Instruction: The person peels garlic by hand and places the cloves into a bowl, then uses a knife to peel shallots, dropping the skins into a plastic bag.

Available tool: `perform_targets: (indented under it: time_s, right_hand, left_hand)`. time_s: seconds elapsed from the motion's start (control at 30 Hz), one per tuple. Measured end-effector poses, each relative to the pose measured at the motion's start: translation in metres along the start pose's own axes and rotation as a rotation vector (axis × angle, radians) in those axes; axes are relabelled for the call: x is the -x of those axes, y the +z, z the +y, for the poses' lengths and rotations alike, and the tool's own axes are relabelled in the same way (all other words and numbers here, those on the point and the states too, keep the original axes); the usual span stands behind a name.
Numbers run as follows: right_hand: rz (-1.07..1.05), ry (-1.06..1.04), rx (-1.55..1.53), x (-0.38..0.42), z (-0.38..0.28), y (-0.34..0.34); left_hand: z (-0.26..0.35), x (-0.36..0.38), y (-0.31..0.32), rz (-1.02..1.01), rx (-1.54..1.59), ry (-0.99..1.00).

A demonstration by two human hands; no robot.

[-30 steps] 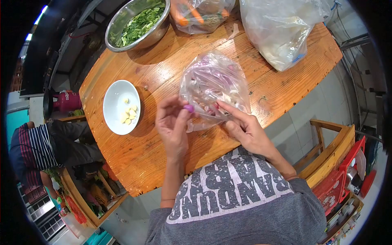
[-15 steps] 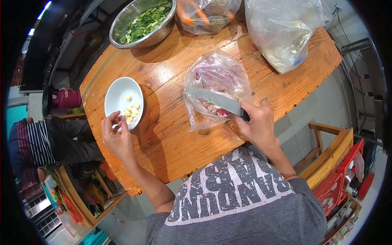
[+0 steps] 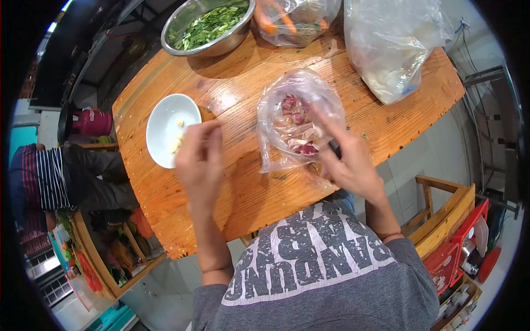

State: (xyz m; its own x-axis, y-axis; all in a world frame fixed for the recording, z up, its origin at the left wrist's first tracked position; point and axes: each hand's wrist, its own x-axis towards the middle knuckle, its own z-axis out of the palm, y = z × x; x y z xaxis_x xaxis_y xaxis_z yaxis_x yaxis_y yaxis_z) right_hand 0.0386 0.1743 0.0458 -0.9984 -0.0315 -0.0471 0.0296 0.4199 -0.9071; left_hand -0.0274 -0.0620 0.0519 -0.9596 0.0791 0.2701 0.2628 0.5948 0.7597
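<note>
My right hand [image 3: 353,165] is closed around a knife, of which a bit of the black handle [image 3: 334,148] shows; I cannot make out the blade clearly. Just beyond it, an open clear plastic bag [image 3: 270,135] lies on the table with purple-skinned garlic [image 3: 295,107] and loose peels inside. My left hand [image 3: 201,160] is raised beside a white bowl [image 3: 160,129], its fingers smeared by motion, and whether it holds anything cannot be seen. Several peeled garlic cloves [image 3: 178,142] rest in the bowl, partly hidden by that hand.
On the wooden table [image 3: 232,204], a metal bowl of chopped greens [image 3: 212,27], a bag with carrots [image 3: 295,25] and a larger plastic bag [image 3: 392,55] stand along the far side. Another person [image 3: 49,179] is at the left. A wooden chair [image 3: 441,215] stands at the right.
My left hand has moved right, away from the white bowl toward the plastic bag. The knife blade no longer lies across the bag, so more garlic shows. The view has shifted slightly.
</note>
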Motion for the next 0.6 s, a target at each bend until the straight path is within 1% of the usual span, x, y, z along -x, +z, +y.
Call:
perform_targets:
  time_s: [0.07,0.13,0.17,0.23,0.27,0.33,0.4,0.47,0.57,0.6]
  right_hand:
    - [0.067,0.009,-0.019,-0.003,-0.004,-0.010]
    - [0.117,-0.068,-0.007,-0.005,0.002,-0.016]
    - [0.143,-0.106,0.001,-0.006,0.005,-0.018]
    - [0.180,-0.114,0.002,-0.005,0.008,-0.019]
    - [0.201,-0.127,0.007,-0.005,0.010,-0.021]
    - [0.229,-0.179,0.024,-0.004,0.017,-0.021]
    - [0.236,-0.116,-0.027,-0.002,0.017,-0.019]
    - [0.235,-0.098,-0.044,-0.001,0.018,-0.019]
    - [0.233,-0.156,-0.023,-0.003,0.021,-0.016]
    - [0.244,-0.180,-0.012,-0.004,0.024,-0.014]
  left_hand:
    - [0.027,-0.001,0.025,-0.208,0.035,0.265]
    - [0.039,-0.002,0.055,-0.385,0.070,0.360]
    - [0.040,-0.004,0.066,-0.425,0.003,0.341]
    - [0.032,-0.012,0.086,-0.505,-0.137,0.311]
    - [0.023,-0.017,0.096,-0.469,-0.194,0.351]
    - [0.023,-0.023,0.098,-0.498,-0.213,0.386]
    - [0.019,-0.024,0.098,-0.520,-0.253,0.395]
    - [0.012,-0.023,0.102,-0.535,-0.297,0.393]
    - [0.008,-0.023,0.103,-0.483,-0.242,0.440]
    - [0.011,-0.024,0.099,-0.495,-0.203,0.410]
